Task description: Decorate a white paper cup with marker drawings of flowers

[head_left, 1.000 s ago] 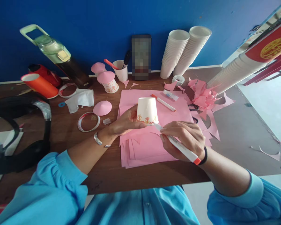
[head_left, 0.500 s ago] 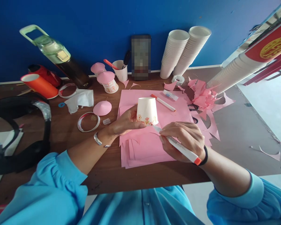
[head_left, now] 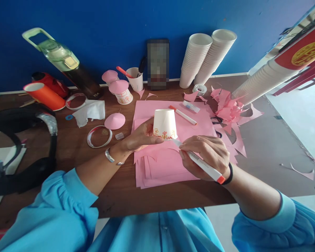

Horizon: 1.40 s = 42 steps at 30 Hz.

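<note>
My left hand (head_left: pixel 143 135) grips an upside-down white paper cup (head_left: pixel 165 120) from its left side, thumb along the lower rim. Orange and yellow flowers and zigzag grass run round the cup's lower part. My right hand (head_left: pixel 206 155) is closed round a white marker with an orange end (head_left: pixel 204 166), its tip at the cup's lower right edge. Under the cup lie pink paper sheets (head_left: pixel 162 171). A second white and orange marker (head_left: pixel 185 116) and a glue stick (head_left: pixel 191 106) rest on the sheets behind the cup.
Behind stand cup stacks (head_left: pixel 195 59), a phone (head_left: pixel 158 64), a pen cup (head_left: pixel 135 82) and pink-roofed cups (head_left: pixel 123 96). Pink scraps (head_left: pixel 227 108) and partly hidden scissors (head_left: pixel 217 120) lie right. On the left are a pink cone (head_left: pixel 114 121), tape rolls (head_left: pixel 99 136), a bottle (head_left: pixel 76 73) and headphones (head_left: pixel 51 140).
The marker tip in my right hand has shifted slightly right and up along the cup's lower edge, and the orange zigzag reaches a little farther right. My left hand holds the cup still.
</note>
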Motion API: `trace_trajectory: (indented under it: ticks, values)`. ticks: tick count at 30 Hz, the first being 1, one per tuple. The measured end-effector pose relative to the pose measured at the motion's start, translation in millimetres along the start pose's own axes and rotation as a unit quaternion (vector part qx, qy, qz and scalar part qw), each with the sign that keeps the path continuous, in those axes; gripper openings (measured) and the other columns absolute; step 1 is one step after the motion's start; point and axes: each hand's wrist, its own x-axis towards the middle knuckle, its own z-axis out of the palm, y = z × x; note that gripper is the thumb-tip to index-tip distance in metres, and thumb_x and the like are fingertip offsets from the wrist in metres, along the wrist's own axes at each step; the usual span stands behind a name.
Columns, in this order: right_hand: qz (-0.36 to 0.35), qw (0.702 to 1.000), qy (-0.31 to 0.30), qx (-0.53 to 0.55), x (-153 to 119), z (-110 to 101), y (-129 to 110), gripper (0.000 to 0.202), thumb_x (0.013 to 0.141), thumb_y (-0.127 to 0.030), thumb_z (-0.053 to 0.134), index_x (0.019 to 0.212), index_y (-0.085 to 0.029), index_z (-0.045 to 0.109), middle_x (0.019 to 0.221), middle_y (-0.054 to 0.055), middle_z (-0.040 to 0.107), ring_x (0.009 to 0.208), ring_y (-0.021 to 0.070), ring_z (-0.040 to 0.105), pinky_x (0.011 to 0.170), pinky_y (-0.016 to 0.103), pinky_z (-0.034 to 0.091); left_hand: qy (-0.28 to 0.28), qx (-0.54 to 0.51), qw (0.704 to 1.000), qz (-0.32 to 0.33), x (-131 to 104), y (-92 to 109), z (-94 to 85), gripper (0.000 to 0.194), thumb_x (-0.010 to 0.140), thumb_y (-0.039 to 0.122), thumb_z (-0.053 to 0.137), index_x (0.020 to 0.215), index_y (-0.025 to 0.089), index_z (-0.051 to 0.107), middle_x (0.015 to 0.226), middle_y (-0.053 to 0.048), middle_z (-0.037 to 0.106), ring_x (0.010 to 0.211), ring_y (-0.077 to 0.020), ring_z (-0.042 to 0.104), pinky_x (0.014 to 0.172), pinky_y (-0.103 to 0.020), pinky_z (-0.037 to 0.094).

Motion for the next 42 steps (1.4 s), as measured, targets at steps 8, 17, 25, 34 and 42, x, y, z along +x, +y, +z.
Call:
trace_trajectory:
  ticks: [8,17,25,34,42]
  values:
    - [0.009,1.000,-0.008,0.011,0.0,-0.6,-0.9,0.023,0.086,0.000,0.063,0.096,-0.021,0.060,0.070,-0.002,0.071,0.059,0.0149,0.072,0.054,0.025,0.057,-0.003,0.020,1.000,0.009,-1.0,-1.6,-2.1,0.048,0.081,0.033,0.088,0.124,0.022,0.069,0.121,-0.009,0.075,0.104,-0.0234,0.072,0.090,-0.037,0.057]
    - [-0.006,1.000,0.007,0.011,1.3,-3.1,-0.8,0.022,0.087,-0.002,0.065,0.098,-0.021,0.062,0.071,-0.001,0.071,0.059,0.0156,0.072,0.055,0.026,0.061,-0.023,0.014,1.000,0.007,-1.1,0.4,-2.5,0.050,0.084,0.036,0.085,0.129,0.021,0.068,0.122,-0.012,0.076,0.113,-0.0283,0.072,0.098,-0.042,0.056]
    - [-0.007,1.000,0.007,0.006,1.4,-2.8,-0.6,0.022,0.087,-0.002,0.065,0.098,-0.021,0.062,0.071,-0.001,0.072,0.059,0.0159,0.073,0.054,0.027,0.060,-0.031,0.035,0.999,0.018,-1.4,-3.6,-6.0,0.047,0.086,0.038,0.084,0.127,0.021,0.072,0.126,-0.012,0.077,0.117,-0.0294,0.072,0.100,-0.042,0.058]
    - [-0.012,1.000,0.005,-0.004,0.4,-1.1,0.0,0.021,0.088,-0.002,0.065,0.099,-0.019,0.062,0.072,0.000,0.072,0.059,0.0154,0.072,0.055,0.026,0.060,-0.035,0.060,0.997,0.022,-1.5,-2.7,-6.8,0.050,0.087,0.038,0.083,0.131,0.020,0.072,0.127,-0.013,0.076,0.115,-0.0283,0.072,0.099,-0.042,0.059]
    - [-0.009,1.000,-0.007,0.011,1.3,-0.1,-0.4,0.021,0.087,-0.002,0.065,0.097,-0.020,0.062,0.071,-0.001,0.072,0.058,0.0151,0.072,0.054,0.026,0.060,-0.040,0.063,0.997,0.029,-0.3,-1.4,-6.0,0.047,0.087,0.038,0.082,0.130,0.020,0.072,0.128,-0.014,0.076,0.115,-0.0290,0.072,0.099,-0.042,0.058]
